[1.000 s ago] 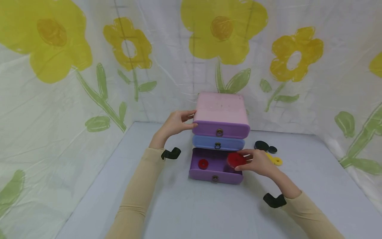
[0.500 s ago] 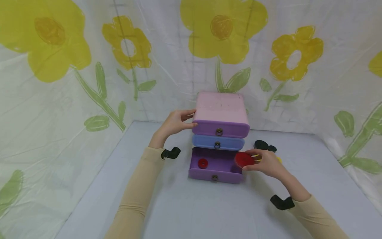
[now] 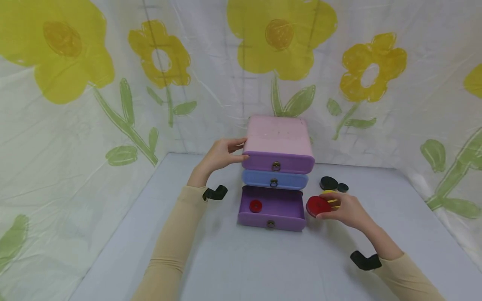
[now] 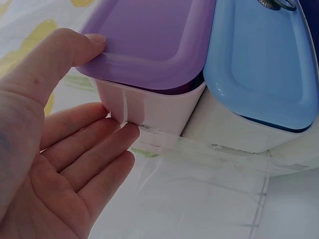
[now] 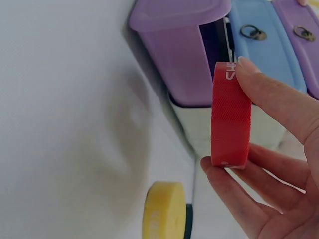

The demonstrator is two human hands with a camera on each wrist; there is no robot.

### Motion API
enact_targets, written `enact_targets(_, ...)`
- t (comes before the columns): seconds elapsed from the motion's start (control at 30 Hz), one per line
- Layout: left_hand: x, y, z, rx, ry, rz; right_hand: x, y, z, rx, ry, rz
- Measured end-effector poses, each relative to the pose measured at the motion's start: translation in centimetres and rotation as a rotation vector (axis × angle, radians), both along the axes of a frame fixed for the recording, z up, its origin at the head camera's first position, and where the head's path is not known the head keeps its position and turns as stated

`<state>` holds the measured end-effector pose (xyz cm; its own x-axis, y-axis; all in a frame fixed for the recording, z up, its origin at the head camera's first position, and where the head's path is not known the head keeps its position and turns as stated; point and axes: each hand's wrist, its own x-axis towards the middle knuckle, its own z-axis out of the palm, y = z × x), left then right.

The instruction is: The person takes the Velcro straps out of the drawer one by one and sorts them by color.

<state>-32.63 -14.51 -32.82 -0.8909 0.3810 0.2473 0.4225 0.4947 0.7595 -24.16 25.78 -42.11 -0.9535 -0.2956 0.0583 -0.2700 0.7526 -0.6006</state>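
Note:
My left hand (image 3: pixel 221 158) holds the upper left corner of a small drawer cabinet (image 3: pixel 278 136) with a pink top. In the left wrist view, its thumb lies on the purple top drawer front (image 4: pixel 149 37) and its fingers touch the pink side. My right hand (image 3: pixel 346 211) pinches a thick red disc (image 3: pixel 316 206) with a textured rim and white lettering (image 5: pixel 231 114), thumb on one edge and fingertips on the opposite one. The disc hangs just right of the pulled-out purple bottom drawer (image 3: pixel 270 223). A smaller red ring (image 3: pixel 255 206) lies inside that drawer.
The blue middle drawer (image 3: pixel 274 179) is closed. On the table, right of the cabinet, lie a black disc (image 3: pixel 329 183), a smaller black disc (image 3: pixel 342 187) and a yellow disc (image 5: pixel 163 211), partly hidden by my right hand in the head view. A flower-printed curtain (image 3: pixel 211 96) hangs behind.
My right hand has carried the red disc from above the bottom drawer's right part out to the right, past the drawer's side. My left hand stays at the cabinet corner.

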Motion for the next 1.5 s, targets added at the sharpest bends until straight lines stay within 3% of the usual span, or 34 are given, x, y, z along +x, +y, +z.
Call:
enact_targets(0.77, 0.1, 0.1, -0.3, 0.012, -0.008, 0.000, 0.8, 3.0, -3.0, 0.047, -0.092, -0.066)
enact_targets(1.5, 0.1, 0.1, 0.0, -0.020, 0.013, 0.007, 1.5, 4.9, -3.8, 0.102, -0.086, -0.127)
